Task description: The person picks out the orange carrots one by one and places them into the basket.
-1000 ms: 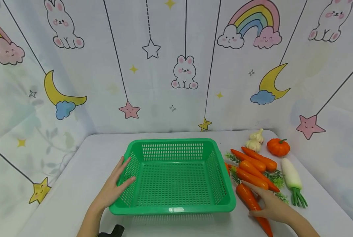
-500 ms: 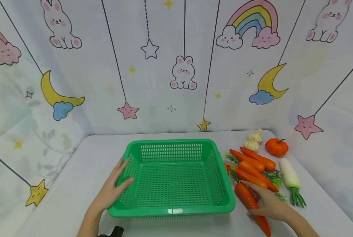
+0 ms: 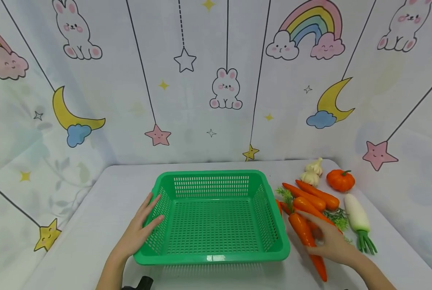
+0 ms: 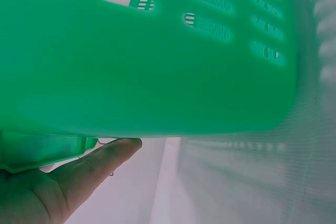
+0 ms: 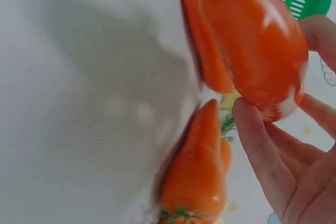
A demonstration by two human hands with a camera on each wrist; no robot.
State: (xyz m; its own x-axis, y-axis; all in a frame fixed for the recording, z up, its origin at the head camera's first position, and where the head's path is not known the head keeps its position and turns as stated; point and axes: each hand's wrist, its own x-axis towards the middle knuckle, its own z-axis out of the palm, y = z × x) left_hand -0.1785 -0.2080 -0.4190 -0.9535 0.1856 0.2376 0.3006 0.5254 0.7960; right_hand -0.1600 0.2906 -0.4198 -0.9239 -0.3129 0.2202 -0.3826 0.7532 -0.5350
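Your right hand (image 3: 328, 241) pinches 1 carrot (image 3: 303, 231), surface's (image 3: 123, 191) right-edge side; gloss may cause slip. Left hand (image 3: 137, 231), fingers straight, touches basket (image 3: 245, 257).

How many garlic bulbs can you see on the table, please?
2. The rear bulb sits near the far edge of the table, left of the orange pumpkin; the front bulb sits just nearer the carrots. Another could be hidden behind these two.

Carrots (image 3: 308, 195) right of the basket (image 3: 179, 259)
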